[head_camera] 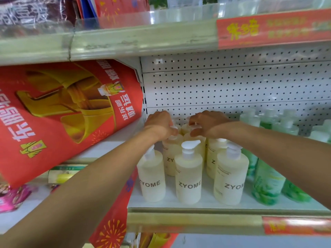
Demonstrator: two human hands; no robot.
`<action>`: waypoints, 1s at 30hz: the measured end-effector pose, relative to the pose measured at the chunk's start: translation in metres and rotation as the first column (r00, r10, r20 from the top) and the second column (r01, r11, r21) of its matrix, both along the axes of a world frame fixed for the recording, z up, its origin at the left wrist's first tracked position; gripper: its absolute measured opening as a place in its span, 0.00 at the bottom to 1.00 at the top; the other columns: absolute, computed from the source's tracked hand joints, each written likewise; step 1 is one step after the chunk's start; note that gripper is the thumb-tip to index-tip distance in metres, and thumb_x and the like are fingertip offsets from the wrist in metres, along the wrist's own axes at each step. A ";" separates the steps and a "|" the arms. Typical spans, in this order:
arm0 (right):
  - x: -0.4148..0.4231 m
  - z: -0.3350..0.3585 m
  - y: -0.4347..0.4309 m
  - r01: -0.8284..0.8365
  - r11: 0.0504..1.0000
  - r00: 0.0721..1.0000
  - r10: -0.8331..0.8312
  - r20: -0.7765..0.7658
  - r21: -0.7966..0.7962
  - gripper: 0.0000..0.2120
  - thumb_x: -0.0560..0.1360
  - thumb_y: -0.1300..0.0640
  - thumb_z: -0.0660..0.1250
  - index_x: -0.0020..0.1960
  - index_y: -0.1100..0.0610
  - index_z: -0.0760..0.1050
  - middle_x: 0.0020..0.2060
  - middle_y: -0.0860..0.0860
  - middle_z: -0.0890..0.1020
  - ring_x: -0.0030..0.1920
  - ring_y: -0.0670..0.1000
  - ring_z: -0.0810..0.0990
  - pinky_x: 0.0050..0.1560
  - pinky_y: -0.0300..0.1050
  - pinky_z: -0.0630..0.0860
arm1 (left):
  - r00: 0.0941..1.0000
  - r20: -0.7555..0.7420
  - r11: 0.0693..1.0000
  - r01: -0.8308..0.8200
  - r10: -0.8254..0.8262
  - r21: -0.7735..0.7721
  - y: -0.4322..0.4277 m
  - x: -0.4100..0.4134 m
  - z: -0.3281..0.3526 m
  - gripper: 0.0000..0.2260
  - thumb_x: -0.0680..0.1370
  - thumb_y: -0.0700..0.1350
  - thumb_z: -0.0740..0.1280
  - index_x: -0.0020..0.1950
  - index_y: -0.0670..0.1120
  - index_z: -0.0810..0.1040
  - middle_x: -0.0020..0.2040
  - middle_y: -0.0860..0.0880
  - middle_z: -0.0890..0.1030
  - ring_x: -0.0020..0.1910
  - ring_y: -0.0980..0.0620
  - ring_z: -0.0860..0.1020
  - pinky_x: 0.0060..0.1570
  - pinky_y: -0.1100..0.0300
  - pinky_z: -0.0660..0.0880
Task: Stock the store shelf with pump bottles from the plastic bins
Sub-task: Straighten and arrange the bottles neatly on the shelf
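Cream pump bottles point(189, 178) marked ZYOME stood upright on the shelf point(197, 210), three in the front row, more packed close behind. No plastic bin in view.

Left hand point(159, 125): fingers curled round the white pump head of the left-rear bottle point(170, 158), gripping it. Right hand point(208, 124): fingers and thumb clawed down about the pump head of the mid-rear bottle point(203, 145). It read as a pinch, though the contact was partly hidden by the hand itself. Both forearms reached in over the front row without touching it, as far as could be seen.

Step judged: seating and squaring the rear bottles against the pegboard back panel point(232, 86); stocking of the cream block looked well along.

Next move would call for letting go cleanly and drawing both hands up and back, clear of the front pump heads, which stood just beneath the wrists and could be knocked over.

Surroundings: green bottles point(268, 183) just beside the cream block on the right; red banner point(68, 108) leaning at the left; upper shelf point(143, 42) overhead.
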State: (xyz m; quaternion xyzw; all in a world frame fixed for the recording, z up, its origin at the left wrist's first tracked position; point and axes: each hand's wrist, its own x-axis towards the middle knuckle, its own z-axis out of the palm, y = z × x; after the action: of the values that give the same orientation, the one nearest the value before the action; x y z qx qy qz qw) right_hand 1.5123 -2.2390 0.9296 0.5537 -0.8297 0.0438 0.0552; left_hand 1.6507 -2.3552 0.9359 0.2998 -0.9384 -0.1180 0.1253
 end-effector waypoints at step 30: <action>-0.015 0.008 0.047 0.156 0.982 0.984 -0.164 0.068 0.105 0.11 0.71 0.53 0.71 0.48 0.42 0.72 0.52 0.45 0.71 0.49 0.51 0.74 0.37 0.41 0.67 | 0.994 0.068 0.989 0.080 -0.089 0.127 -0.003 0.024 -0.015 0.34 0.73 0.61 0.70 0.75 0.54 0.63 0.67 0.49 0.76 0.62 0.48 0.75 0.58 0.56 0.73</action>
State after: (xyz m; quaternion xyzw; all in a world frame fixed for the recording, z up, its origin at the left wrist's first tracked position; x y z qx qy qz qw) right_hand 1.4975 -2.1918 0.9377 0.4851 -0.8742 0.0189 -0.0008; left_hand 1.6750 -2.3586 0.9210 0.2711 -0.9450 -0.1701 0.0668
